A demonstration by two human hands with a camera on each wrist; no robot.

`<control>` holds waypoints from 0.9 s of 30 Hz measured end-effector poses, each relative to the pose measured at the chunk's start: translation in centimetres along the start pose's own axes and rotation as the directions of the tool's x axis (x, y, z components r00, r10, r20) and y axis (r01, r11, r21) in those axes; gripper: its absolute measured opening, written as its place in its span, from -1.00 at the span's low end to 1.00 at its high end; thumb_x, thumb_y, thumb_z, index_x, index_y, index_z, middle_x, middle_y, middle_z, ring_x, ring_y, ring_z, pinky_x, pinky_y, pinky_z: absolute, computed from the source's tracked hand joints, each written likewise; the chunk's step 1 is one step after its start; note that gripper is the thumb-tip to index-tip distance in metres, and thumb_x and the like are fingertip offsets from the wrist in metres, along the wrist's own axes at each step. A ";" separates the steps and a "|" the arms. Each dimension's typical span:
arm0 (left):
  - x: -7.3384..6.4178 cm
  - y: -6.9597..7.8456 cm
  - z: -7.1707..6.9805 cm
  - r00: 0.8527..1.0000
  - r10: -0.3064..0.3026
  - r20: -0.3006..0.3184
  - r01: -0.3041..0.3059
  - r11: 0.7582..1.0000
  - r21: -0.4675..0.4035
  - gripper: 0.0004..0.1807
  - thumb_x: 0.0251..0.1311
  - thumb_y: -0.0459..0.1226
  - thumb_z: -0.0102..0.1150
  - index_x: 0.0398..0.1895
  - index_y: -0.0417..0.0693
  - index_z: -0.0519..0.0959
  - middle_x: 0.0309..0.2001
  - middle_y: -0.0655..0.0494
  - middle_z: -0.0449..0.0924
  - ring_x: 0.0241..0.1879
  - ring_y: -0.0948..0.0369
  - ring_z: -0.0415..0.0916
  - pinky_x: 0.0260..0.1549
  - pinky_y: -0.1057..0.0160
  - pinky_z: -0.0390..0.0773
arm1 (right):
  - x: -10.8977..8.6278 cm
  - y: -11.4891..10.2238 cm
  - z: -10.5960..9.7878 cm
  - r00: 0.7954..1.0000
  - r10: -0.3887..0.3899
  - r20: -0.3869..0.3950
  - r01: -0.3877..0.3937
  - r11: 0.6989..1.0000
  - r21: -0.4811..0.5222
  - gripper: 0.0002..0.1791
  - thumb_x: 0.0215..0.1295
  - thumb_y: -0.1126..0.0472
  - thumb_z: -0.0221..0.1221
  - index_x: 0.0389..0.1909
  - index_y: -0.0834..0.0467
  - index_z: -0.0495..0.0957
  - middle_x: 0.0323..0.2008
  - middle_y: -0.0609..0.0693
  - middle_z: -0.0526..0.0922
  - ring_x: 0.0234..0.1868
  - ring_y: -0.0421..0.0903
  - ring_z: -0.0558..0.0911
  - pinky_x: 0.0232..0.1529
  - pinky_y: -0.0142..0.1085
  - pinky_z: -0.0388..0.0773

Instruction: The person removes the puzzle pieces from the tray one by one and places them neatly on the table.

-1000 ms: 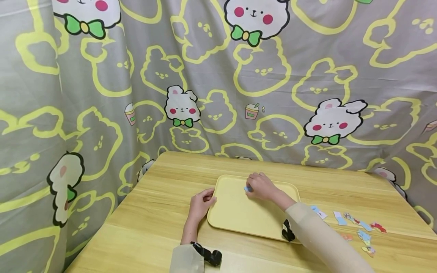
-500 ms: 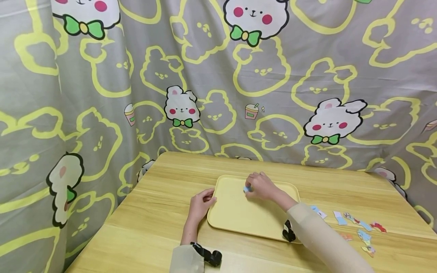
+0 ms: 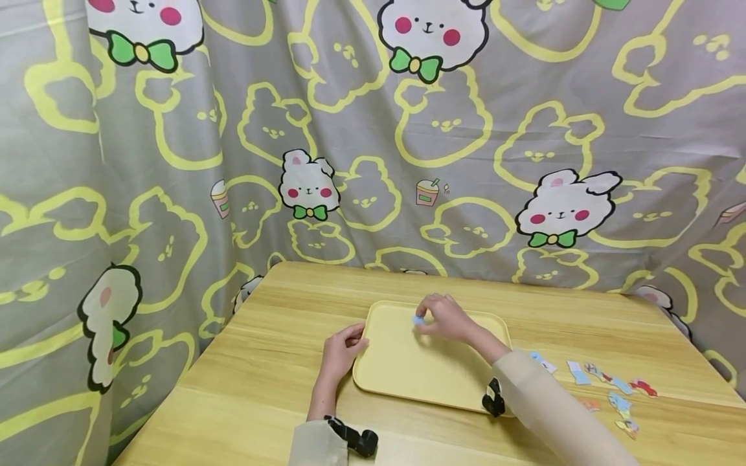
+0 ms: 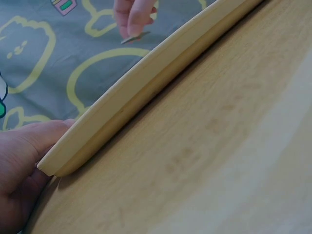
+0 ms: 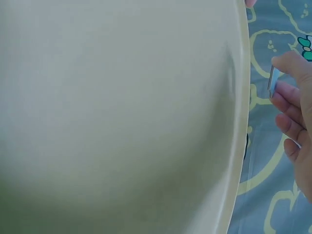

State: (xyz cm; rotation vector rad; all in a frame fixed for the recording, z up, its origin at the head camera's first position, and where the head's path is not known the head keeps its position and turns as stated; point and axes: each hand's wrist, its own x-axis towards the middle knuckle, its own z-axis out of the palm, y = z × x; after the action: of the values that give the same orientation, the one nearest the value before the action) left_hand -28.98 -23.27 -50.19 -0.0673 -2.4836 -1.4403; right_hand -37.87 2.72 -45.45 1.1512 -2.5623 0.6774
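Note:
A pale yellow rectangular tray [image 3: 408,369] lies on the wooden table. My left hand [image 3: 340,351] holds its left edge; in the left wrist view the fingers of that hand [image 4: 24,170] lie at the tray's corner. Above the far part of the tray, my right hand [image 3: 447,318] pinches a small light blue puzzle piece [image 3: 418,320] between thumb and fingers. The right wrist view shows the thin puzzle piece [image 5: 273,79] almost edge-on, apart from the tray's surface, with the other fingers loosely curled. Its printed face cannot be made out.
Right of the tray, several flat puzzle pieces [image 3: 620,404] in blue, red and white lie scattered on the table [image 3: 280,310]. One blue and white piece [image 3: 542,362] is close to the tray, by the right sleeve. A patterned grey curtain [image 3: 361,116] hangs behind the table.
My right hand has lifted slightly with the puzzle piece, and more of its fingers show. The left hand stays on the tray's edge. The head view has tilted slightly.

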 end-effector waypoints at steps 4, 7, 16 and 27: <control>0.0 0.0 0.0 1.000 -0.004 0.003 0.004 1.000 0.000 -0.60 0.20 -0.32 0.31 0.11 -0.22 0.61 -0.10 -0.17 0.71 -0.10 0.00 0.67 -0.10 0.20 0.68 | -0.1 -0.1 -0.2 0.999 0.026 -0.024 -0.024 0.997 0.078 -0.87 0.09 0.15 0.35 -0.35 0.07 0.63 -0.35 -0.12 0.65 -0.21 -0.02 0.57 -0.15 -0.30 0.24; 0.0 0.1 0.0 1.000 -0.004 0.004 0.004 1.000 0.003 -0.60 0.20 -0.32 0.30 0.11 -0.22 0.61 -0.10 -0.16 0.71 -0.10 0.01 0.67 -0.10 0.21 0.68 | -0.2 -0.1 -0.4 0.998 0.053 -0.043 -0.046 0.987 0.156 -0.88 0.10 0.17 0.35 -0.34 0.07 0.63 -0.35 -0.12 0.65 -0.30 -0.02 0.52 -0.17 -0.33 0.17; -0.1 0.2 -0.1 1.000 -0.008 0.002 0.008 1.000 0.006 -0.60 0.19 -0.32 0.31 0.11 -0.21 0.61 -0.11 -0.15 0.71 -0.10 0.01 0.66 -0.11 0.23 0.68 | -0.9 -0.5 -0.8 0.986 0.166 -0.013 -0.144 0.888 0.438 -0.90 0.20 0.21 0.33 -0.30 0.11 0.63 -0.27 0.01 0.62 -0.34 -0.03 0.40 -0.36 -0.43 0.32; -0.1 0.1 0.1 1.000 -0.004 0.001 0.004 1.000 0.015 -0.60 0.19 -0.31 0.31 0.11 -0.20 0.62 -0.10 -0.15 0.71 -0.10 0.01 0.66 -0.11 0.22 0.68 | -1.8 -1.7 -0.9 0.973 0.226 0.039 -0.213 0.825 0.523 -0.83 0.23 0.19 0.32 -0.23 0.18 0.62 -0.18 0.12 0.62 -0.25 0.02 0.40 -0.37 -0.44 0.27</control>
State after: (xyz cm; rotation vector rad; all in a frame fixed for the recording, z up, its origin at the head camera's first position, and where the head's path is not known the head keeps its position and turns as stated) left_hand -28.90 -23.14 -50.12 -0.0607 -2.4958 -1.4236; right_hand -35.37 3.29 -44.84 0.9700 -2.5845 1.5145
